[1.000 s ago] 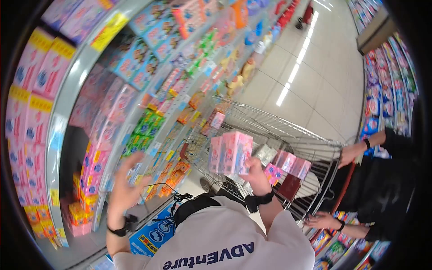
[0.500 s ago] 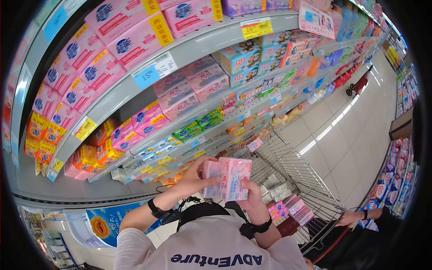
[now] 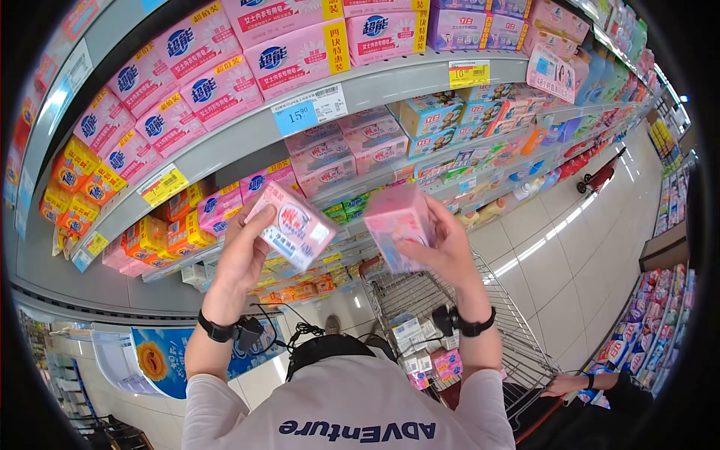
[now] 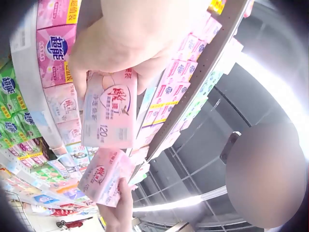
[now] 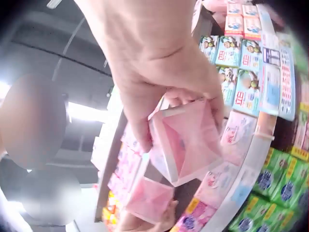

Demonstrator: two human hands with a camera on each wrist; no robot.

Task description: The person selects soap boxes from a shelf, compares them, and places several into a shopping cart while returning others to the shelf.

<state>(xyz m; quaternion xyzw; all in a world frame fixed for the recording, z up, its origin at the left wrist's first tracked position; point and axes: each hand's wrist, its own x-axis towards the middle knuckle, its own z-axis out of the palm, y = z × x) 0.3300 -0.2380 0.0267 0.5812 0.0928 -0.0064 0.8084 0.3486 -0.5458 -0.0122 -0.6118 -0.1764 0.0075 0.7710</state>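
Note:
The left hand [image 3: 244,251] grips one end of a pink wrapped soap pack [image 3: 290,225], tilted in front of the shelf; in the left wrist view the pack [image 4: 110,113] shows its printed front. A second pink pack [image 3: 397,225] is held by the right hand [image 3: 450,251], a little to the right and apart from the first. The right wrist view shows the folded end of this pack [image 5: 188,140] between thumb and fingers. Matching pink packs [image 3: 327,161] are stacked on the shelf just behind.
Shelves [image 3: 225,124] of boxed soap curve across the left and top. A metal cart [image 3: 517,330] holding several packs [image 3: 409,337] stands below right, with another person's hand [image 3: 564,385] at its edge. A blue sign [image 3: 161,360] is at lower left.
The two packs, held together half a second ago, are now apart, one in each hand. Both hands have risen toward the shelf, and the shelf fills more of the head view.

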